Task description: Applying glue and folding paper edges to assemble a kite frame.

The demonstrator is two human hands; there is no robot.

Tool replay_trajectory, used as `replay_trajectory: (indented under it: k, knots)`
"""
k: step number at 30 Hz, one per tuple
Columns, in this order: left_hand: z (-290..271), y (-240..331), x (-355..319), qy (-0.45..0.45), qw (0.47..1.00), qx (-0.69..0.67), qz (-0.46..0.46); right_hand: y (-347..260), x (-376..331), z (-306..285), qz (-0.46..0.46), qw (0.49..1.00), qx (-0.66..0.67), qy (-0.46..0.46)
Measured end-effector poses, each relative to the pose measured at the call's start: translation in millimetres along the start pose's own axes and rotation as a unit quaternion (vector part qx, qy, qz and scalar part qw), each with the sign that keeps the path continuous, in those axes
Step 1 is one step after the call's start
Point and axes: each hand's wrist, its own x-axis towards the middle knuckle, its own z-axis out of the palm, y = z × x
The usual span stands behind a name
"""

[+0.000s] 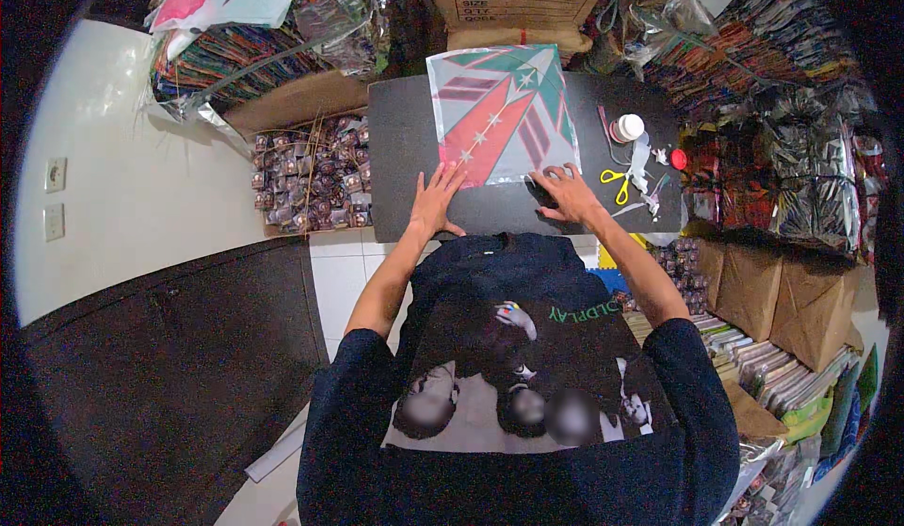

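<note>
A flat square piece (508, 116) printed in red, white and green with white stars lies on the dark table (405, 121); it looks glossy, perhaps in clear plastic. My left hand (436, 201) rests at its lower left corner, fingers spread and fingertips on the printed piece. At the lower right edge is my right hand (567, 194), its fingers apart and slightly bent, the fingertips touching the near edge. Neither hand grips anything. Yellow-handled scissors (615, 187) lie just right of my right hand.
Beyond the scissors are a white jar (626, 129), a red cap (679, 160) and plastic scraps (643, 163). A carton of small wrapped items (311, 178) stands left of the table. A cardboard box (523, 3) is behind it, and stacked packets (791, 168) line the right.
</note>
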Motion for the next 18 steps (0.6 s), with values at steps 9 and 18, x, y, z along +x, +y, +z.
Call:
replay_trajectory:
  k: [9, 18]
  knots:
    - [-4, 3, 0, -0.006, 1.0, 0.012, -0.007, 4, -7, -2, 0.011, 0.999, 0.036, 0.037]
    - [-2, 3, -1, 0.002, 1.0, 0.006, -0.005, 8, -10, -8, 0.054, 0.997, 0.043, 0.043]
